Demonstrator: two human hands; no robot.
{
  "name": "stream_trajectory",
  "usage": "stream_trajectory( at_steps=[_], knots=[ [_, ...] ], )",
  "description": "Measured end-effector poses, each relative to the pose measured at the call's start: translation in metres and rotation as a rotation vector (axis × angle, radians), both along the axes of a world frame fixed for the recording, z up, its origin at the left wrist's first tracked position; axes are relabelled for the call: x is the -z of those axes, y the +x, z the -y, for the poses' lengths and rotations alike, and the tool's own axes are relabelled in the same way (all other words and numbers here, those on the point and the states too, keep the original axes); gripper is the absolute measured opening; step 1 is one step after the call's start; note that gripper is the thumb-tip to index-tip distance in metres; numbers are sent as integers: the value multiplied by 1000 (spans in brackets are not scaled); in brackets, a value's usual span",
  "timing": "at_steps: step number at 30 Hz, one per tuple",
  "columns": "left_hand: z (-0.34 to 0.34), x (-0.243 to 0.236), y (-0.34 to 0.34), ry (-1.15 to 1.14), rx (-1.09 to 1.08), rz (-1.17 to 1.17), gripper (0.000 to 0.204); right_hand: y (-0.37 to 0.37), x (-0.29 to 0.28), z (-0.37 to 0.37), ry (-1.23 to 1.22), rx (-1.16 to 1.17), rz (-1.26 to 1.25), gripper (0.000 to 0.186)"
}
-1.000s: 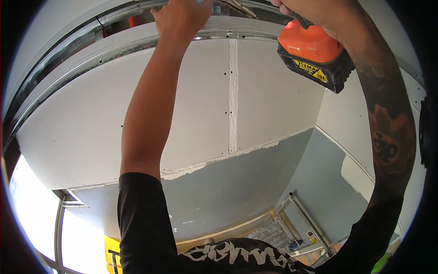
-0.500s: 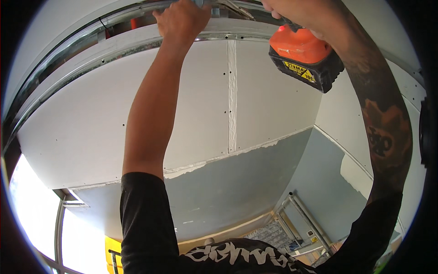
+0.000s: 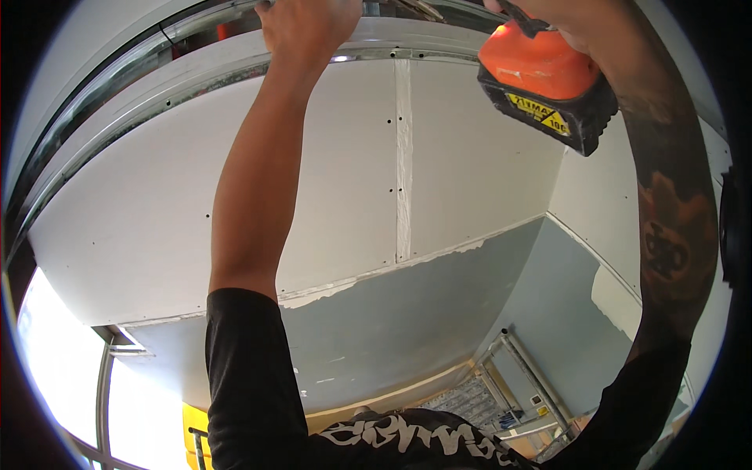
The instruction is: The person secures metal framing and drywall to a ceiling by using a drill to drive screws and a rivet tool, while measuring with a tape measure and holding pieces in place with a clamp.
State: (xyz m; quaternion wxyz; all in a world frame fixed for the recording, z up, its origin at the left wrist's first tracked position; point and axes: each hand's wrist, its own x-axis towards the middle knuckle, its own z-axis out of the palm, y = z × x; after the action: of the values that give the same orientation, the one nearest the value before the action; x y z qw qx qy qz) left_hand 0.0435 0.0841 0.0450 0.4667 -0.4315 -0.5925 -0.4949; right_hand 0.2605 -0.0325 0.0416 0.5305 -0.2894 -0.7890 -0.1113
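Both of my arms reach up to the top of the view. My right hand (image 3: 560,17) is closed round the grip of a cordless drill (image 3: 540,66), which has an orange base and a black battery with a yellow label. The drill's head is beyond the upper edge. My left hand (image 3: 309,27) is raised against the metal framing (image 3: 204,48), its thumb out to the left. The upper edge cuts off its fingers, so whether it holds anything is hidden. A metal channel (image 3: 223,84) runs just below that hand, along the white board.
White plasterboard (image 3: 337,172) with screw dots and a filled joint (image 3: 403,157) spans the middle. A grey-blue wall (image 3: 392,329) borders it. Metal scaffold tubes (image 3: 533,376) stand at lower right, a yellow object (image 3: 196,427) at lower left, beside a bright window (image 3: 141,415).
My right hand and the drill have shifted slightly right. My left hand sits a little higher, with its fingers now further out of view. The surroundings have also shifted slightly.
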Motion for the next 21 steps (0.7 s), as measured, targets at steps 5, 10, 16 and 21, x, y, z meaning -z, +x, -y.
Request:
stream_trajectory(
  at_steps=[5,10,16,21],
  knots=[
    [-2,-2,5,30,-27,-55,48,-1,-4,0,-44,98,-69,25],
    [5,-1,-7,1,-34,-16,49,-7,11,-31,393,-11,-25,26],
    [-2,-5,5,5,-70,-61,51,3,8,-24,388,90,15,24],
    [-7,-3,3,42,-98,-68,53,12,2,-34,409,-131,94,22]
  ],
)
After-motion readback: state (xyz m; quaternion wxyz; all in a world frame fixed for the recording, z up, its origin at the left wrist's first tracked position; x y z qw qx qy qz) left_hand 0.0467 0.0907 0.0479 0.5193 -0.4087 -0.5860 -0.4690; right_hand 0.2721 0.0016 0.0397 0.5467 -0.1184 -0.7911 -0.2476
